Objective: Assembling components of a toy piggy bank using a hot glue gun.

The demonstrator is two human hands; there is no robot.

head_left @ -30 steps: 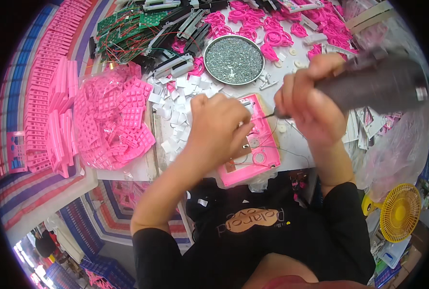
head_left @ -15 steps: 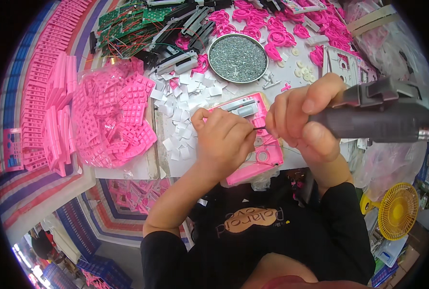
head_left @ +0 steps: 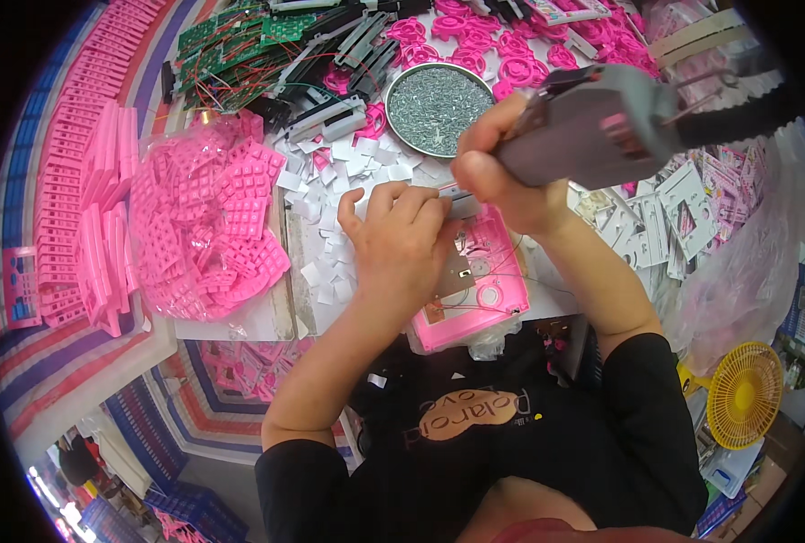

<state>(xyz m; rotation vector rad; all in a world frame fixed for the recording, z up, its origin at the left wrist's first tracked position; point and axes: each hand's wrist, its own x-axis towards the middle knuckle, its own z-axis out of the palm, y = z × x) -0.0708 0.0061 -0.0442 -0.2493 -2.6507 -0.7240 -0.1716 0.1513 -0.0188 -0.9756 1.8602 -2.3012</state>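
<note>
Casing [head_left: 495, 233], pink | left hand [head_left: 397, 242] over it, grip unclear | right hand [head_left: 513, 192] clamped on power tool [head_left: 588, 131]

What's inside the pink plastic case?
In the pink plastic case, you can see a brown board and a round ring. The left hand covers its left side, hiding whatever's underneath.

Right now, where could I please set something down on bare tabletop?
One small tabletop patch lies between the pink casing and the right forearm, though a thin wire crosses it. Crowded: leftward, white pieces and bagged pink parts; ahead, the round dish.
</note>
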